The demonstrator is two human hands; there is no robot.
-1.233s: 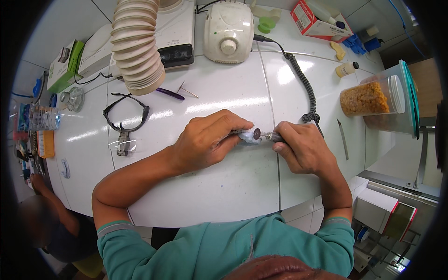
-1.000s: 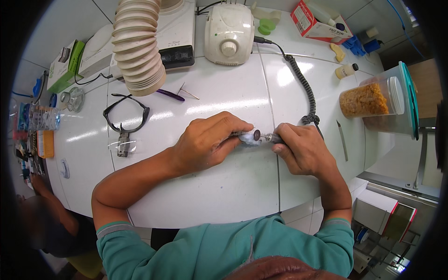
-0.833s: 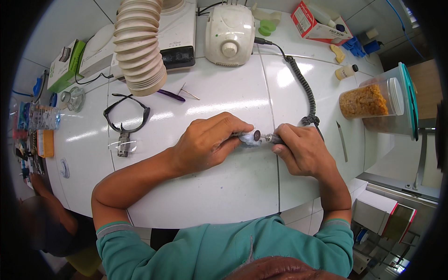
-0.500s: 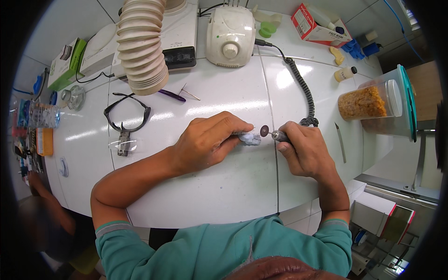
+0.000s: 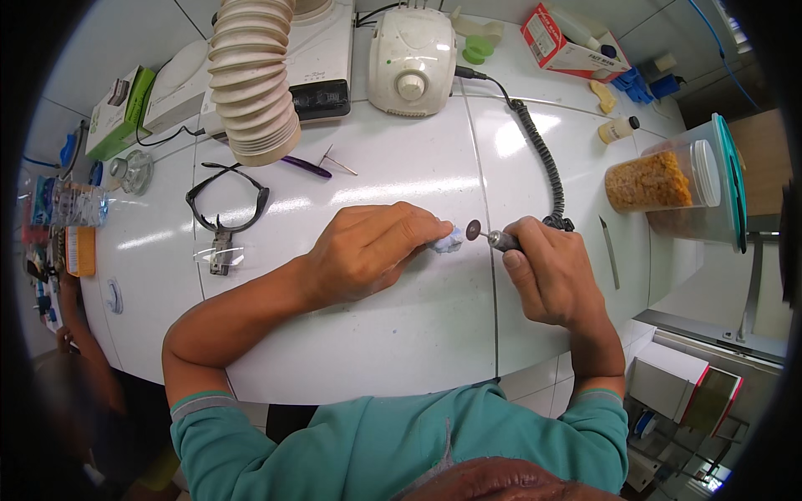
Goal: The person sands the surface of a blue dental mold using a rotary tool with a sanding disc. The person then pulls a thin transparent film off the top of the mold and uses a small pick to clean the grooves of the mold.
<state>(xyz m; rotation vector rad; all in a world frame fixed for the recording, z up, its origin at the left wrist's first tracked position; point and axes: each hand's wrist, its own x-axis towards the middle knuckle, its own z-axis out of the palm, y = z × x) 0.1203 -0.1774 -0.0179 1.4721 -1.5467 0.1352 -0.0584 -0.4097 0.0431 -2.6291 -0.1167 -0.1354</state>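
Lump [image 5: 449,243]: pale blue, above the middle of the surface [image 5: 359,355], clamped in the fingers of the left hand [image 5: 361,250].
Handpiece [image 5: 503,240]: clamped in the fingers of the right hand [image 5: 553,271]; its dark disc [image 5: 474,230] stands just right of the lump, apart from it.
Risk: the disc might nick the left fingertips if it skids, they sit so close; a weak pinch could let the lump twist loose.
Surface: white, glossy; control box [image 5: 412,67] and hose [image 5: 253,83] far, black frame [image 5: 262,200] left, knife [image 5: 610,250] and tub [image 5: 656,179] right.
Room: co-worker's arm [image 5: 82,321] at left, tiled wall [image 5: 171,25] far.
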